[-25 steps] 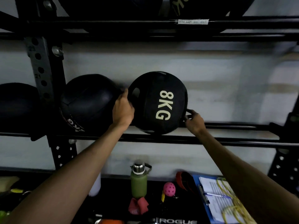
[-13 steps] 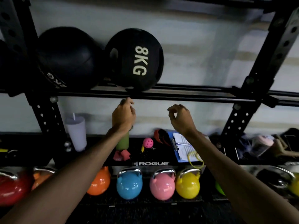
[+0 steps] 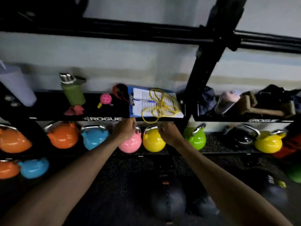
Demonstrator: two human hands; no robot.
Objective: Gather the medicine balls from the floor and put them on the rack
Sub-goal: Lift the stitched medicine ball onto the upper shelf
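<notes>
Where the medicine ball [image 3: 169, 203] lies: on the floor [image 3: 114, 185], low between the forearms, below both hands; round, dim and blurred.
Second ball [image 3: 275, 193]: floor, well right of the right hand.
Left hand [image 3: 124, 129]: loosely curled, empty.
Right hand [image 3: 169, 133]: likewise; judged slightly nearer.
Rack [image 3: 146, 32]: rails above the hands, no ball showing.

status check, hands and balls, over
Left hand and right hand empty, loosely curled. Dark medicine ball on floor, lower right, untouched. Kettlebells lined up ahead, none blocking it.
</notes>
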